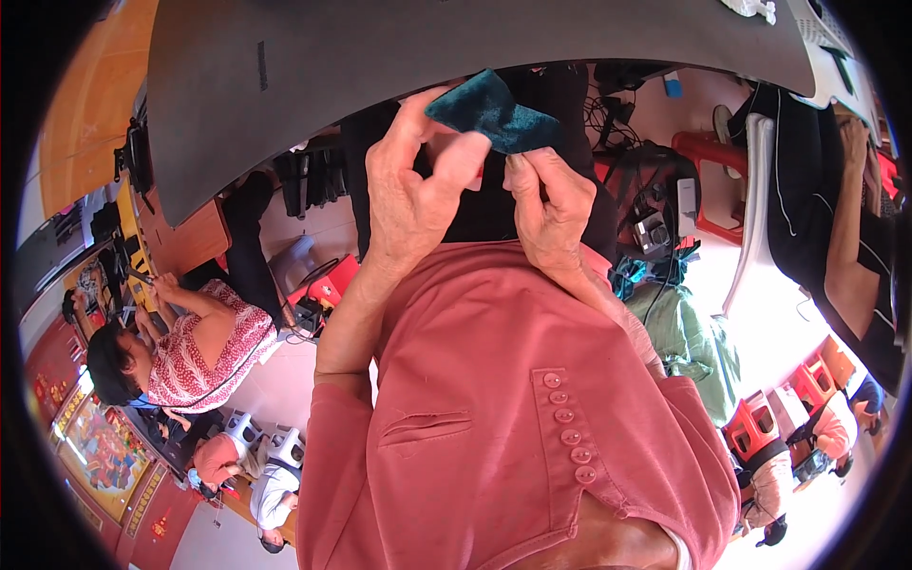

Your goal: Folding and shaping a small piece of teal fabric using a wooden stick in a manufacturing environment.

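A small piece of dark teal velvet cloth (494, 112) is stretched between my two hands, just off the near edge of the dark table. My left hand (415, 180) has its fingers closed on the cloth's left part, with the index finger behind it. Thumb and fingertips of my right hand (553, 195) pinch the lower right corner. The cloth is slightly twisted in the middle. Some of my fingers are hidden behind it.
The dark grey tabletop (475, 38) spans the top. Right of my lap are a red stool (708, 195), cables and a green cloth bundle (689, 332). A person in a patterned red top (204, 351) sits at left; another person's arm (845, 247) shows at right.
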Tool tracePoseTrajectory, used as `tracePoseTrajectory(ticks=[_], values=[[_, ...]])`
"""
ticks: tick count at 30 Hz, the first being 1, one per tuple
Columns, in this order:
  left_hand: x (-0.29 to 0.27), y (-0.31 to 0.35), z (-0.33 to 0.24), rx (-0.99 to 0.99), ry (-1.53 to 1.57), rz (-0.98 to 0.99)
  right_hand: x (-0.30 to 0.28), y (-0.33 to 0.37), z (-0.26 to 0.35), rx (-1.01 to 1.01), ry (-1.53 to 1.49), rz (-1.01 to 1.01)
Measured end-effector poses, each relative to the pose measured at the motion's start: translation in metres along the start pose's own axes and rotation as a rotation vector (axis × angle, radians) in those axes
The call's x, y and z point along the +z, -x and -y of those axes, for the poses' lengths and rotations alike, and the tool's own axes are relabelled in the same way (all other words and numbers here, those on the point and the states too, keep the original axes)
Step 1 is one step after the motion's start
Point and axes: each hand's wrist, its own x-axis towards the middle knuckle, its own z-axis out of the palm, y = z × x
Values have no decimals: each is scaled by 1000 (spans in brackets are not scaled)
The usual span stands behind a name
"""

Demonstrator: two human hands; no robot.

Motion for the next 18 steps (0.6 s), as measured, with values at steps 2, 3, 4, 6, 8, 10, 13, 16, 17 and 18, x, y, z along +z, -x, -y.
tracePoseTrajectory(ticks=[2,3,4,6,8,10,13,16,17,18], values=[[-4,-3,2,19,3,1,2,1,-3,-22,-16,-3],[-5,-5,4,38,7,1,2,2,-5,-45,-32,-6],[-5,-5,5,48,-82,-10,1,2,-4,-43,-32,-5],[-1,-2,6,17,-71,-2,0,2,-3,-13,-40,13],[1,-1,14,93,-102,-15,-2,2,-1,15,-31,28],[3,0,17,111,-129,-13,-3,1,0,42,-21,44],[6,0,17,131,-165,0,-1,0,0,30,-25,38],[7,0,14,124,-162,11,2,-1,-2,29,-53,27],[7,0,13,118,-150,12,3,-2,-1,24,-64,27],[6,0,13,117,-149,12,3,-3,0,20,-75,26]])
